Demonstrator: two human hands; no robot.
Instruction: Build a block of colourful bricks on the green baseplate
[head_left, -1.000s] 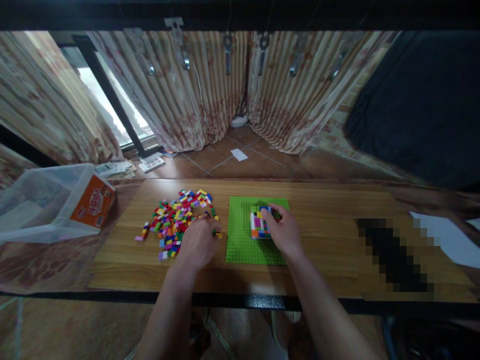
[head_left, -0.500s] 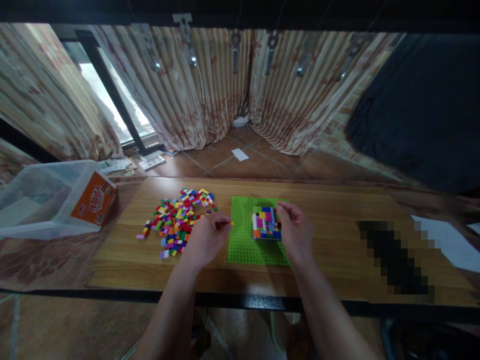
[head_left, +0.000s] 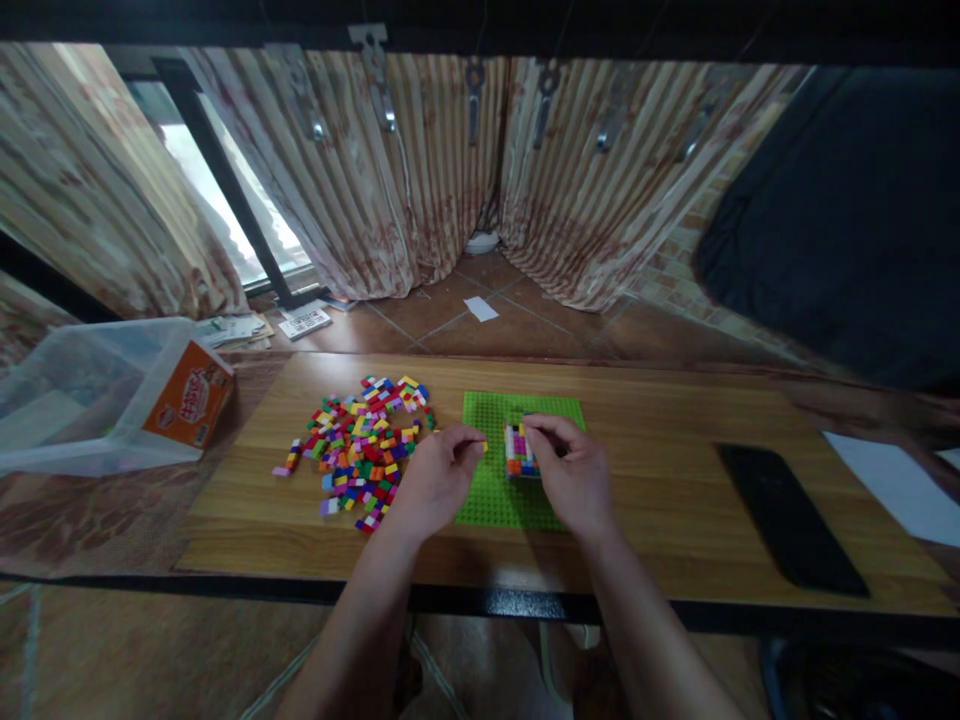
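Observation:
My left hand (head_left: pixel 439 482) pinches a small yellow toy brick (head_left: pixel 484 447) between thumb and forefinger, held over the left part of a green studded baseplate (head_left: pixel 484 503). On that plate stands a block built of multicoloured bricks (head_left: pixel 517 450). Over the block's right side is my right hand (head_left: pixel 577 478), thumb and fingertips closed together at its top; whatever they grip, if anything, is hidden. The hand covers much of the block. Loose bricks (head_left: pixel 360 440) of many colours lie in a spread pile left of the plate, beside my left hand.
A clear plastic bin (head_left: pixel 161 310) with an orange label stands at the far left. At the right of the wooden table (head_left: pixel 667 430) lie a black phone-like slab (head_left: pixel 791 520) and white paper (head_left: pixel 892 485). The table's dark front edge (head_left: pixel 510 600) runs close to me.
My left hand has moved right with the yellow brick, closer to the block. My right hand has shifted left over the block and now covers more of it.

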